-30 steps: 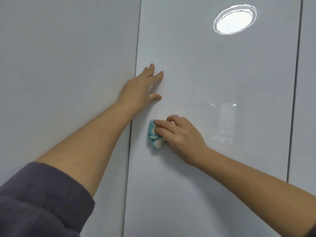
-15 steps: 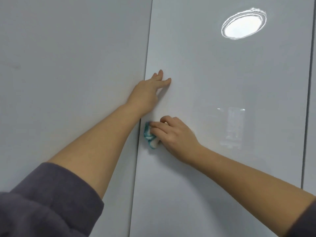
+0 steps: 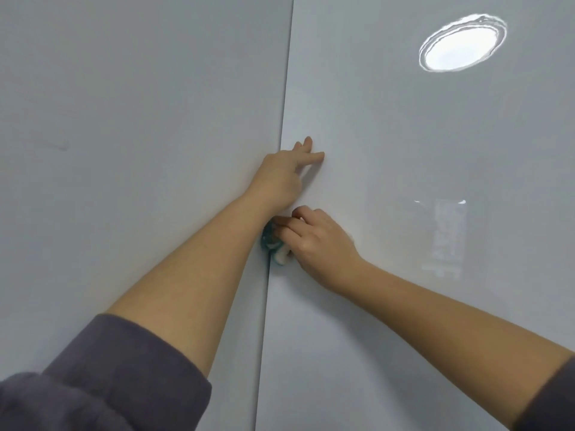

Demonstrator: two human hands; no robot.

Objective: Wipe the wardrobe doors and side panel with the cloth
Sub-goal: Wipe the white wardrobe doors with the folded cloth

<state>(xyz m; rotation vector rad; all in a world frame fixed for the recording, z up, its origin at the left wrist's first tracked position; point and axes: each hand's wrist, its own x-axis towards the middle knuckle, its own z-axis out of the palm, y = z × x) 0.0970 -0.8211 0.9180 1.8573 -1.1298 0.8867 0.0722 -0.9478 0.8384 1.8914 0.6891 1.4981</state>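
Note:
Two glossy pale grey wardrobe doors fill the view, a left door [image 3: 124, 150] and a right door [image 3: 404, 306], with a thin dark seam between them. My left hand [image 3: 281, 178] lies flat across the seam, its straight fingers pressing on the right door's left edge. Just below it my right hand [image 3: 317, 241] grips a bunched teal and white cloth [image 3: 275, 248] and holds it against the right door beside the seam. My left forearm hides part of the cloth.
A round ceiling lamp is mirrored in the right door at its upper right [image 3: 460, 45]. A faint bright window reflection [image 3: 446, 237] shows right of my right hand. A small dark smudge [image 3: 60, 147] marks the left door.
My right hand has slid the cloth leftward to the seam and under my left wrist. The view has shifted left, so both doors sit further right in frame.

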